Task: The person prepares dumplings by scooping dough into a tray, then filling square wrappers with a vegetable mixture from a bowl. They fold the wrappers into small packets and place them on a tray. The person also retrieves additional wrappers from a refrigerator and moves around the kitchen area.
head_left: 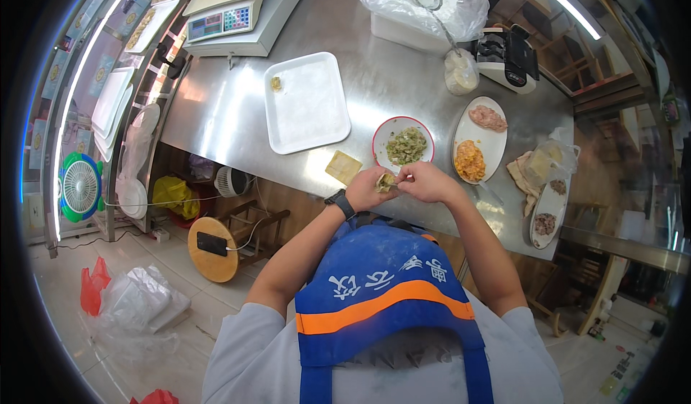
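Observation:
My left hand point(368, 191) cups a yellowish dough wrapper with filling point(385, 183) near the table's front edge. My right hand point(426, 181) is at its right side, fingers pinched, seemingly on a thin tool mostly hidden by the fingers. Just beyond the hands stands a red-rimmed bowl point(380, 139) of chopped green filling point(406, 146). A stack of square yellow wrappers point(344, 167) lies left of the bowl. Further left is a white tray point(307, 118) with one small dumpling point(276, 83) near its upper left corner.
Right of the bowl, an oval plate point(475, 129) bears minced meat and an orange filling. A second oval plate point(551, 210) and a plastic bag point(550, 161) lie further right. A scale point(221, 23), a flour container point(405, 30) and a banknote counter point(507, 58) stand at the back.

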`<state>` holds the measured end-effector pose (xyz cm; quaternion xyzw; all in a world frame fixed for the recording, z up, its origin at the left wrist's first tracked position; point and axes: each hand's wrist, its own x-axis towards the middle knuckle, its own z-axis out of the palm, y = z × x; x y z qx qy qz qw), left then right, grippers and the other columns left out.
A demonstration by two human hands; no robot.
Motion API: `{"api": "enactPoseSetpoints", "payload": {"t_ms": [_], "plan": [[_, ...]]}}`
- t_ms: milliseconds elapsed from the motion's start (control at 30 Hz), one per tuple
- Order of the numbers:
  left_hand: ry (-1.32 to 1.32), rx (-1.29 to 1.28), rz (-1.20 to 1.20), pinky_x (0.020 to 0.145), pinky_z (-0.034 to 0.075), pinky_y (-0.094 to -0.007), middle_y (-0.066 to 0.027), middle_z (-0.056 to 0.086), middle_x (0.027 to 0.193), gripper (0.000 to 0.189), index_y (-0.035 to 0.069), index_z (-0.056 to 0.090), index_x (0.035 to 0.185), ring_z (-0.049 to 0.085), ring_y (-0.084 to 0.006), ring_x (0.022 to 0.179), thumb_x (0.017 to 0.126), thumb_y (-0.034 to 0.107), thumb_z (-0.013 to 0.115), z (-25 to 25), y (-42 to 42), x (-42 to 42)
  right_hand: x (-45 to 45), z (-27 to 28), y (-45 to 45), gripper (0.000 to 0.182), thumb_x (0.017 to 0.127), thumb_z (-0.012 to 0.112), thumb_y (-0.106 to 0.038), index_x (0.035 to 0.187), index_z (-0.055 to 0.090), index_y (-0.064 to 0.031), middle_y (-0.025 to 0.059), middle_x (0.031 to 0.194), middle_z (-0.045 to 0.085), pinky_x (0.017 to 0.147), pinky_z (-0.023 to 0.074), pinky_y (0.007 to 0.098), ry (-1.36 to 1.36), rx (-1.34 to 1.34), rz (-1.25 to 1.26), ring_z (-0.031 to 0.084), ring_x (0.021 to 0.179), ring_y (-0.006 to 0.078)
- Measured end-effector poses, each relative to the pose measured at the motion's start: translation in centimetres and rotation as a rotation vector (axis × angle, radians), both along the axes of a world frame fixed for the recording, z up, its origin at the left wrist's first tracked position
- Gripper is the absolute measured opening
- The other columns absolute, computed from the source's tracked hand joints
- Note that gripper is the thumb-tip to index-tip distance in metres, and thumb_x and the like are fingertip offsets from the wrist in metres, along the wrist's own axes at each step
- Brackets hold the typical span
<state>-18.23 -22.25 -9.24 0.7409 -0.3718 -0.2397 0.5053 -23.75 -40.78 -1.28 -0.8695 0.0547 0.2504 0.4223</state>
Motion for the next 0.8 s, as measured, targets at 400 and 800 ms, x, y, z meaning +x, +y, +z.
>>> {"api": "enactPoseSetpoints", "payload": {"t_ms": [400,800], "plan": [[0.255,0.098,-0.055,0.072,0.048,-0.0301,-0.0074,0.064,0.081,0.027,0.002,0.062,0.095,0.060,-0.0164,0.076,0.082,0.024,0.070,0.7,-3.0,3.2,1.5,3.4,-5.4,0.015,0.083,0.062,-0.017,0.086,0.061,-0.0015,0.0034,0.068,0.059,0.055,0.0438,0.0266,0.092,0.080,-0.052,0.055,0.061,0.0106],[1.199,-0.202,0.172,0.086,0.049,-0.0338,-0.0113,0.056,0.108,0.034,0.000,0.049,0.119,0.056,-0.0198,0.097,0.098,0.025,0.043,-2.9,-4.3,3.9,-2.9,0.7,-7.8,0.018,0.083,0.063,-0.023,0.087,0.062,-0.0055,-0.0010,0.066,0.058,0.049,0.0369,0.0228,0.113,0.369,-0.491,0.048,0.056,0.0064]]}}
